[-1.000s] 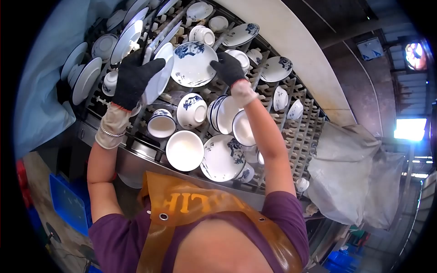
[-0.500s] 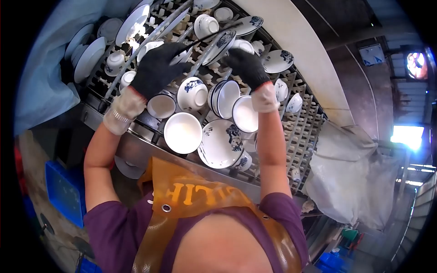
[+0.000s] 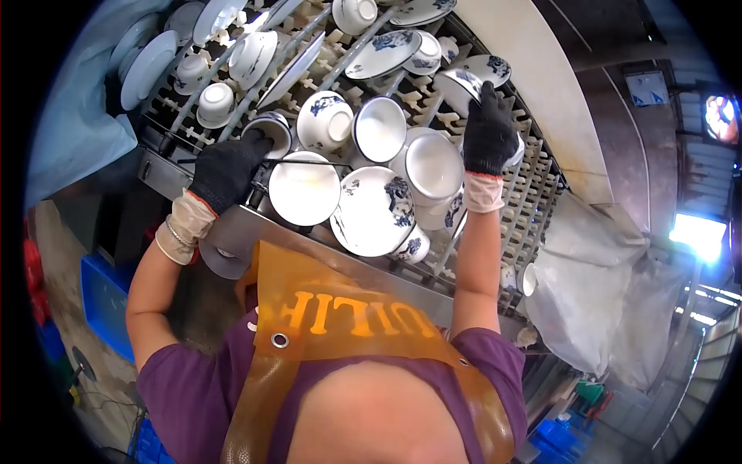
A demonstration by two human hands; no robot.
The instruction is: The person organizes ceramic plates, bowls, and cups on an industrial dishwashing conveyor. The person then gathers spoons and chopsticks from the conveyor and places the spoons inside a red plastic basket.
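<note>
My left hand (image 3: 230,168), in a black glove, is closed at the front edge of the rack. A thin dark stick (image 3: 309,162) sticks out of it across a round white bowl (image 3: 304,193). Its fingertips touch the rim of a small bowl (image 3: 272,130). My right hand (image 3: 491,138), also black-gloved, grips a blue-patterned bowl (image 3: 457,90) by its right side. Between my hands stand a tilted patterned bowl (image 3: 325,122), an upright white bowl (image 3: 379,128) and a larger white bowl (image 3: 434,166). Nearer me leans a blue-flowered bowl (image 3: 373,213).
The pegged conveyor rack (image 3: 514,224) slants across the view, carrying several plates and bowls. A metal ledge (image 3: 270,232) runs along its front. A pale curved panel (image 3: 553,116) borders the right side; a blue plastic sheet (image 3: 77,131) hangs left. A blue crate (image 3: 108,305) stands lower left.
My left hand has come down and left to the small bowl, carrying the stick. My right hand has moved right and now grips a patterned bowl. Dishes between them have shifted.
</note>
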